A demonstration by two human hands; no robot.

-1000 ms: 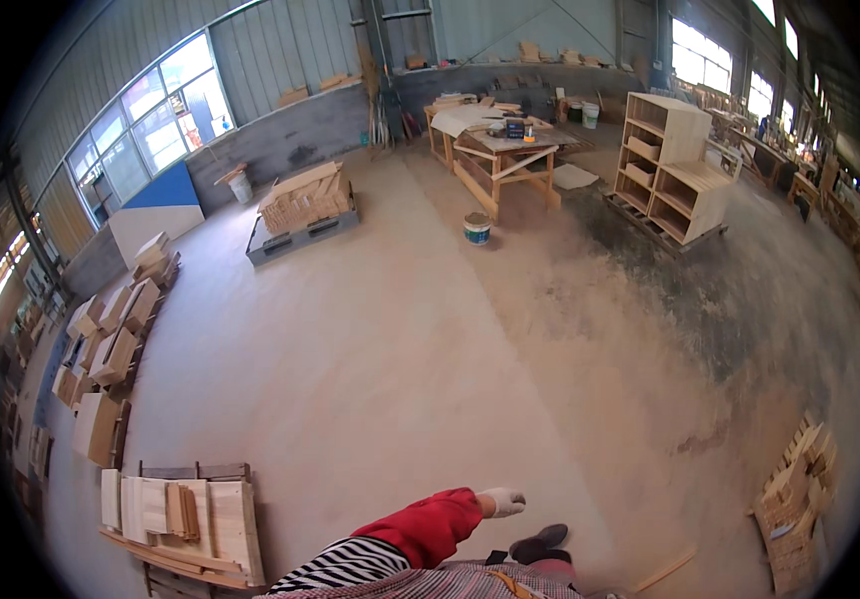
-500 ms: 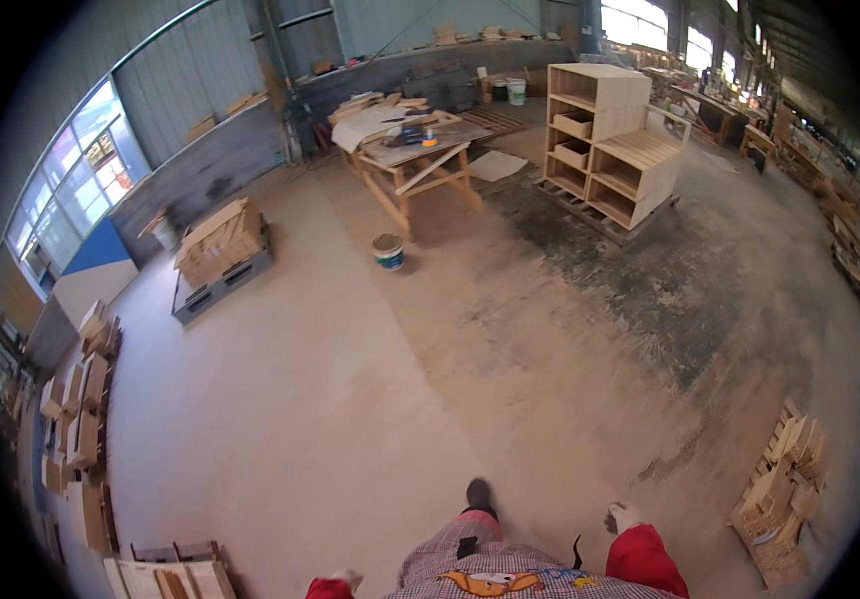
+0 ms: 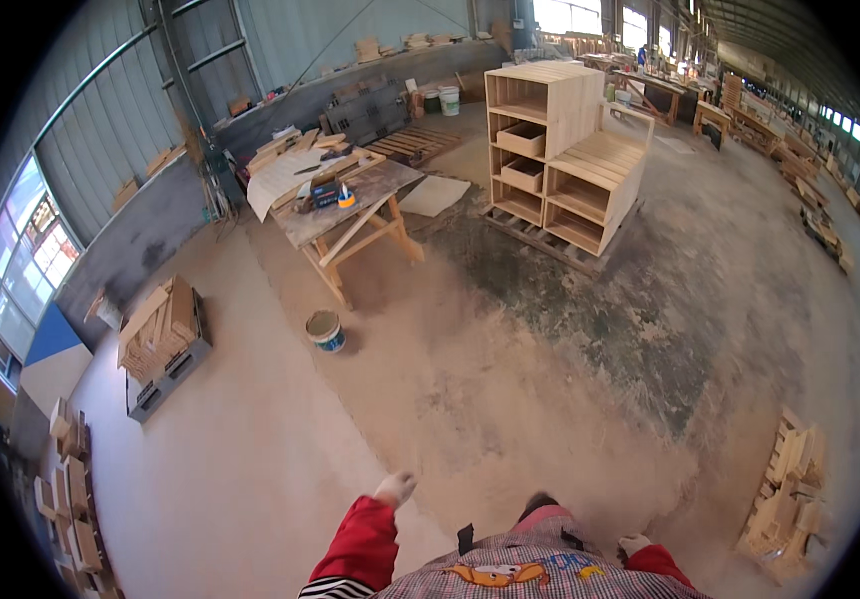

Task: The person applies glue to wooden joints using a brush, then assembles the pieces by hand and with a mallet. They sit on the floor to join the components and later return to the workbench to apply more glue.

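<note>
- Left hand: reaches out past its red sleeve, above the floor. The fingers look loosely bent, but it is too small to tell how far open they are; nothing shows in its hold.
- Right hand: low beside the checked apron, near the lower edge. It is partly hidden and small, so whether it is open or closed, or has hold of anything, cannot be told.
- Bucket: upright on the floor beyond the left hand and well apart from it, near a leg of the table.
- The table carries wood pieces, a pale sheet and a small orange-and-white item.
- Wooden shelf unit: farther off, right of the table, on a slatted pallet; two drawers sit in its taller side.
- Wood pile: on the floor, to the right of the right hand and well apart.
- Dark shoe: on the floor between the hands.
</note>
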